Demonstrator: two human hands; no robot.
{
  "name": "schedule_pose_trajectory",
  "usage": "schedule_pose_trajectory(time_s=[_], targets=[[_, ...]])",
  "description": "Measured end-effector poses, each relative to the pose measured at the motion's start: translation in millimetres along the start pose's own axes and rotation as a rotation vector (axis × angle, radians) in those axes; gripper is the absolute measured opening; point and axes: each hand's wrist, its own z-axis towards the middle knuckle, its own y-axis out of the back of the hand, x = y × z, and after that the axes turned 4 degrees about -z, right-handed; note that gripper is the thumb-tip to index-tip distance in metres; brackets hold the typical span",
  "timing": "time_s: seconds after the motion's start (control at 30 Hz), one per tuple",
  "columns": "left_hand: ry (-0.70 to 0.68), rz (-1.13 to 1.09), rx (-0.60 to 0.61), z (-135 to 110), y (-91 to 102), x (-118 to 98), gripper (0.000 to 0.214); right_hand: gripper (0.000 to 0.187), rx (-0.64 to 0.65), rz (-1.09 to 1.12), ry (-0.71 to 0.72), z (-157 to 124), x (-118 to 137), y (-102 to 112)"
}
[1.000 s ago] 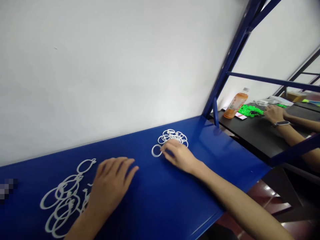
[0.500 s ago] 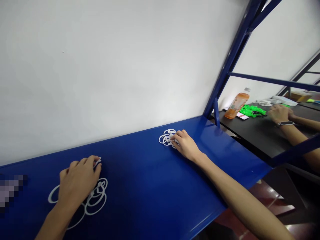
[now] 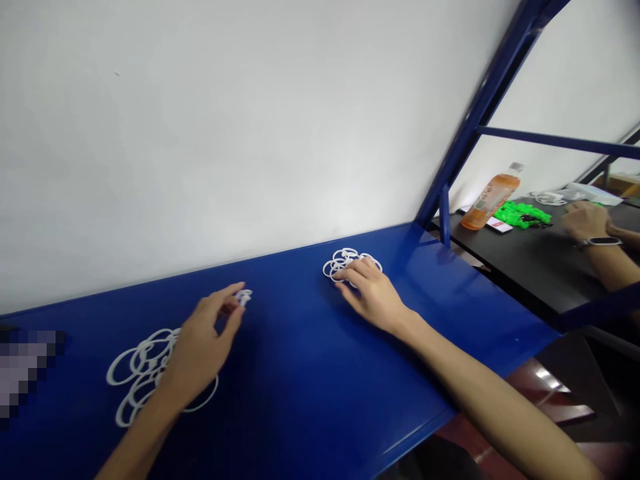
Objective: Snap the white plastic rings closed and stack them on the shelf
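My left hand (image 3: pixel 203 340) pinches a small white plastic piece (image 3: pixel 244 297) between thumb and fingertips, raised over the blue tabletop (image 3: pixel 290 373). Partly under that wrist lies a loose cluster of white rings (image 3: pixel 125 367), joined or overlapping; the forearm hides some of them. On the far right part of the tabletop, my right hand (image 3: pixel 373 290) rests over a smaller pile of white rings (image 3: pixel 345 255). Its thumb and index finger are apart, and no ring is visibly gripped. The hand covers part of this pile.
A white wall (image 3: pixel 250 133) rises behind the tabletop, and a blue metal frame (image 3: pixel 465 133) stands at its right end. Beyond it, a black table (image 3: pixel 540 267) bears an orange drink bottle (image 3: pixel 493 199), green pieces (image 3: pixel 523 215) and a phone. Another person's hands (image 3: pixel 587 223) work there.
My left hand has moved right and away from the ring cluster, carrying the small white piece. More of the cluster now shows. My right hand stays at its pile, with its thumb and index finger spread wider.
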Motion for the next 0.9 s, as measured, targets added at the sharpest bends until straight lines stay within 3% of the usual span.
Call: schedule_pose_trajectory(time_s=[0.1,0.17,0.4,0.63,0.73,0.9], targets=[[0.031,-0.269,0.199,-17,-14.9,-33,0.039,0.023,0.106,0.21,0.101,-3,21,-6],[0.058,-0.412,0.259,-26,-22.5,-44,0.035,0.029,0.188,0.316,0.131,-5,33,-9],[0.119,-0.534,0.259,-32,-24.5,-51,0.026,0.045,0.282,0.503,0.068,-8,48,-13],[0.103,-0.522,0.342,-32,-26.6,-60,0.025,0.019,0.322,0.586,0.022,-9,50,-21],[0.011,-0.396,0.316,-34,-28.9,-58,0.023,0.013,0.32,0.541,0.022,-10,50,-22],[-0.322,-0.159,0.108,-34,-29.2,-53,0.015,0.01,0.361,0.511,0.013,-10,49,-21]])
